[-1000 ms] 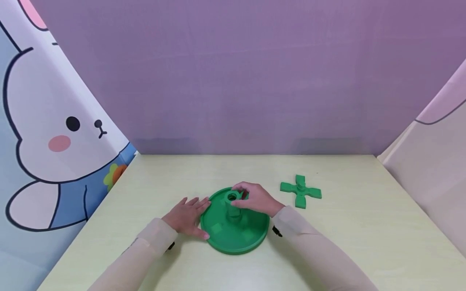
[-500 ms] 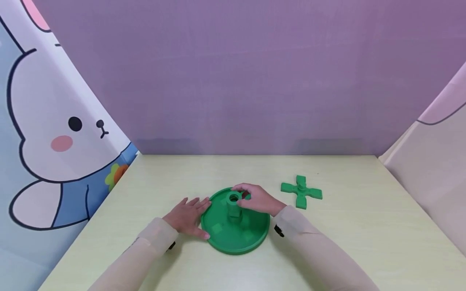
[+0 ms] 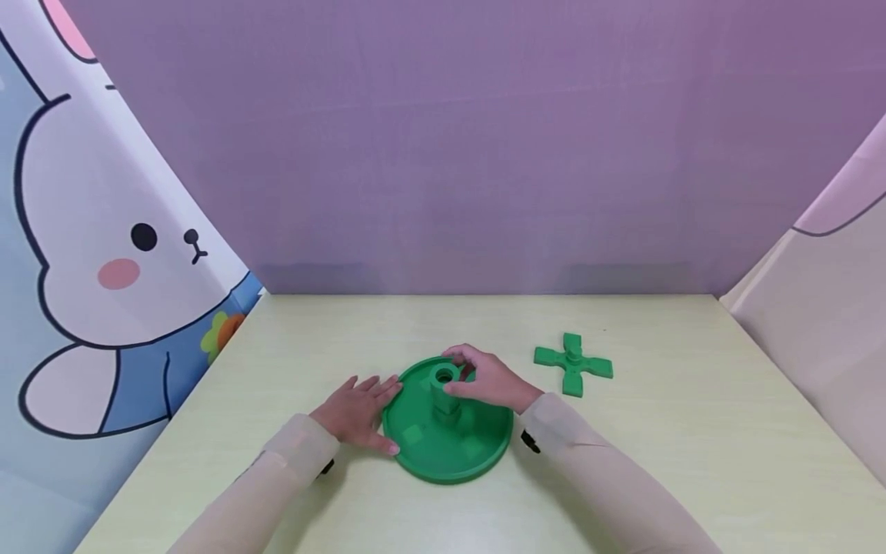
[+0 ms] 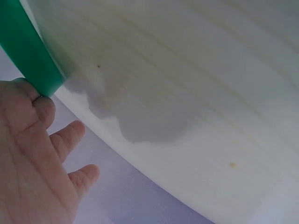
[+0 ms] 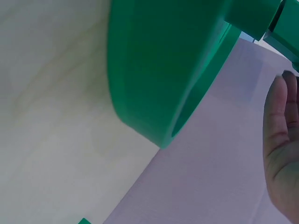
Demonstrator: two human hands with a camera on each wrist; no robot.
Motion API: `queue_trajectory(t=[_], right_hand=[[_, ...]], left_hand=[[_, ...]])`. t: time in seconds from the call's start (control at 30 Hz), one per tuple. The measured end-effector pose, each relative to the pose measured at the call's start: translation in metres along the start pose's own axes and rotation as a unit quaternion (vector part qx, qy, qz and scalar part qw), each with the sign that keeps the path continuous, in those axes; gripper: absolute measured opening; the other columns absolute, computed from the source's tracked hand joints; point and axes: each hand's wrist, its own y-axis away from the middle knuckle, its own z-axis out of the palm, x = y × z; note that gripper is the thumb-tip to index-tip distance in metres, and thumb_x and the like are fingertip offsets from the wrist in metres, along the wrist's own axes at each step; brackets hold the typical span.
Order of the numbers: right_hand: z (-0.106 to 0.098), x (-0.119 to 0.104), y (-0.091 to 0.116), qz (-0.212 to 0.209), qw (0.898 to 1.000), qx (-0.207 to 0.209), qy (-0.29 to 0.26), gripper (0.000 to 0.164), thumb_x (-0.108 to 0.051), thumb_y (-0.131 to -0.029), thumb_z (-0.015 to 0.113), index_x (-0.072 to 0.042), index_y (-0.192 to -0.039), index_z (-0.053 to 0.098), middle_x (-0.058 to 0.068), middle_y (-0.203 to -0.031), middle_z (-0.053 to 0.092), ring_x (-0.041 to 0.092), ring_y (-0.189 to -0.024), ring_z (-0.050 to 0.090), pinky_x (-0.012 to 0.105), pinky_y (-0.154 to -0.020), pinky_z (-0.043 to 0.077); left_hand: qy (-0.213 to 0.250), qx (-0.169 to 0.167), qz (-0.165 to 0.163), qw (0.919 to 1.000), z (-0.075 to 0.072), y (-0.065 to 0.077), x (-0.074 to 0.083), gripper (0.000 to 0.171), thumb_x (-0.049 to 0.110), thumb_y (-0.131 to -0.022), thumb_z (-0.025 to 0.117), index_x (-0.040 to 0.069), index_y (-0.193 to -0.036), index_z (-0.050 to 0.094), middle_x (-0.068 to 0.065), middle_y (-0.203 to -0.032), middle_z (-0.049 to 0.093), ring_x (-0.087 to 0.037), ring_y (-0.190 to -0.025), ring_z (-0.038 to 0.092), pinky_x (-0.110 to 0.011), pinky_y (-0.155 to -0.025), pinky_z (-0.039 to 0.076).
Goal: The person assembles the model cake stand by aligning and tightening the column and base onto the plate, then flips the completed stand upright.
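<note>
Some of the post point(image 3: 438, 396) hides behind right-hand fingers point(image 3: 466, 390).

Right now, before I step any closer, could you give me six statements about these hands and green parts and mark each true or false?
1. The right hand holds the green post near its top. True.
2. The post lies on its side. False: it stands upright at the middle of the round green base.
3. The left hand touches the rim of the base. True.
4. The left hand grips the post too. False: it is at the base's edge, away from the post.
5. The green cross-shaped piece lies on the table, apart from the base. True.
6. The cross-shaped piece has three arms. False: it has four.
</note>
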Motion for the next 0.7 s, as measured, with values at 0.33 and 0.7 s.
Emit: queue_trajectory(t=[0.33, 0.7], right_hand=[[0.0014, 0.0004, -0.0003, -0.011, 1.000, -0.005, -0.001, 0.043, -0.017, -0.089, 0.066, -0.001, -0.128, 0.055, 0.007, -0.111, 0.060, 0.021, -0.093, 0.054, 0.028, -0.073, 0.050], [0.0032, 0.0028, -0.0002, -0.013, 1.000, -0.004, -0.002, 0.046, -0.016, -0.090, 0.062, 0.002, -0.131, 0.050, 0.006, -0.109, 0.059, 0.022, -0.095, 0.054, 0.031, -0.077, 0.049]], left_hand=[[0.002, 0.001, 0.001, 1.0000, 0.0014, -0.0004, -0.0008, 0.104, 0.069, -0.074, 0.065, 0.005, -0.149, 0.032, -0.008, -0.155, 0.030, -0.038, -0.137, 0.031, -0.059, -0.109, 0.023], [-0.002, 0.004, 0.002, 1.0000, 0.0024, -0.0011, -0.0006, 0.104, 0.069, -0.074, 0.065, 0.005, -0.149, 0.032, -0.008, -0.155, 0.031, -0.037, -0.137, 0.032, -0.059, -0.109, 0.024]])
